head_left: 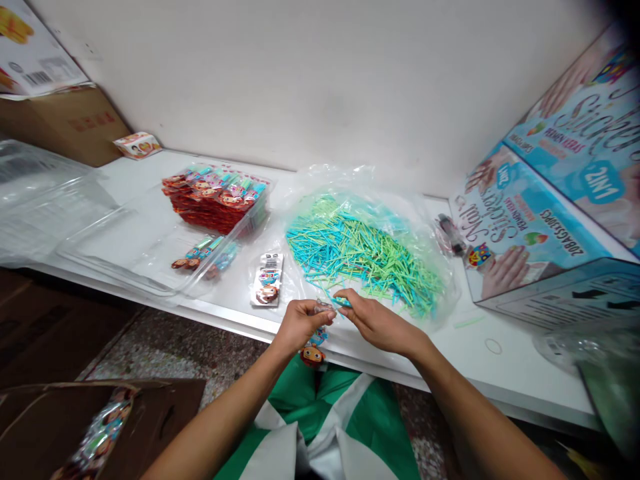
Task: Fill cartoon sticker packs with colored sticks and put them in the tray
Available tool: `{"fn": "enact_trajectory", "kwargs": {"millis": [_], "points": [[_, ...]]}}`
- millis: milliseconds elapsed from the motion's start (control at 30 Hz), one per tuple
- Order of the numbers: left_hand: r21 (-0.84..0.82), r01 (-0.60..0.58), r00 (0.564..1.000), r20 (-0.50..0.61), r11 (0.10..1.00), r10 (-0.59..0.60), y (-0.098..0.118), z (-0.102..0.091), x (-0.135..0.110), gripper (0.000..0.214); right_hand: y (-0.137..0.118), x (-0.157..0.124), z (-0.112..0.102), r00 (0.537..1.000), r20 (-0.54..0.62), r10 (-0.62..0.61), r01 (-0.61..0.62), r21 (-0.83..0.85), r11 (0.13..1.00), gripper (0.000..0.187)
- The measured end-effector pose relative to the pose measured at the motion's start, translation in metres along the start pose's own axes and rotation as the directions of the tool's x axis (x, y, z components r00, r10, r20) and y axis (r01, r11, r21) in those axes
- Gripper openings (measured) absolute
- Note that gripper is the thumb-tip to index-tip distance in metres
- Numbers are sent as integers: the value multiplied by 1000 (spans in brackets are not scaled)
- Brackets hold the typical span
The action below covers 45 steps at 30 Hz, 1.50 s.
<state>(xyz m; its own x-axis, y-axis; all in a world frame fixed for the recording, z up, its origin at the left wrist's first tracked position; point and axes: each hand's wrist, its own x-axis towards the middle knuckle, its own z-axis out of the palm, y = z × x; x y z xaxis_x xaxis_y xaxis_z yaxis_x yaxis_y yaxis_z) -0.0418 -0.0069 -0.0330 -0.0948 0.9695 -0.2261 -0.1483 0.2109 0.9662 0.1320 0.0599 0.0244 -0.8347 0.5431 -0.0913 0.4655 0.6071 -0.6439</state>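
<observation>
Tabletop (pixel 505 380): left hand (pixel 298 324), right hand (pixel 376 325) pinch packet (pixel 313 352).

I count two nail-sticker boxes (pixel 525 227), one clear tray (pixel 115 247), one stack of red packets (pixel 210 210), one heap of sticks (pixel 365 257), and one packet (pixel 314 352) in my left hand (pixel 300 323).

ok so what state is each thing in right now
left hand, shut on small packet
right hand, pinching blue stick
stick pile, loose on opened plastic bag
clear tray, open, holding stacked packets
spare packet, flat on table
cardboard box, open
</observation>
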Motion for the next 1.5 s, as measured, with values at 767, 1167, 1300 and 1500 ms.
{"fn": "enact_trajectory", "kwargs": {"millis": [767,1167,1300,1500], "points": [[867,-366,930,333,338,155,3,11,-18,21,-6,13,4,951,295,97,24,-380,924,76],[229,6,909,405,974,-101,1,13,-16,34,2,26,0,1000,-14,-25,25,8,1000,35],[6,136,923,362,991,-129,-6,16,-13,37,2,33,9,983,-163,88,-54,203,978,36],[-193,227,946,279,955,-169,-6,12,-10,36,14,20,12,966,-81,247,-141,634,760,28]]}}
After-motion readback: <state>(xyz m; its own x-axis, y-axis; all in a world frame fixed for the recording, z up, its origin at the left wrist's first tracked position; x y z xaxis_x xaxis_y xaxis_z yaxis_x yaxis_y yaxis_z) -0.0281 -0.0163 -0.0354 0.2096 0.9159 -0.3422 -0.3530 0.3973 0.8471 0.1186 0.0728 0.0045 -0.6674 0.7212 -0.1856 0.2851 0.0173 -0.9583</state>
